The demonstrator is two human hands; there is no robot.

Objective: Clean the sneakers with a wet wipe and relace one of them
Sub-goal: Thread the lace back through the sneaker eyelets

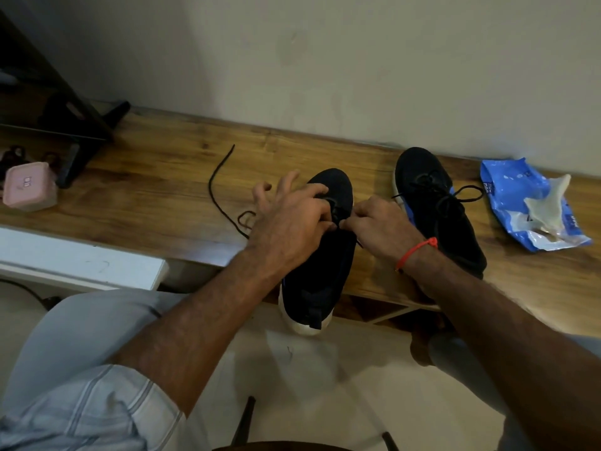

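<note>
Two black sneakers with white soles sit on a wooden bench [162, 183]. The near sneaker [318, 275] lies with its heel over the bench's front edge. My left hand [292, 219] rests on its upper, thumb and forefinger pinching the black lace [216, 187], which trails off to the left across the wood. My right hand [377, 226], a red thread on its wrist, pinches the lace at the eyelets from the right. The far sneaker [435, 203] stands laced on the right. A used wipe [546, 203] lies on the blue wet-wipe pack [514, 193].
A pink box [27, 187] stands at the bench's left end beside a dark stand [78, 135]. The wall runs right behind the bench. A white ledge [78, 258] lies below the bench on the left. My knees are under the front edge.
</note>
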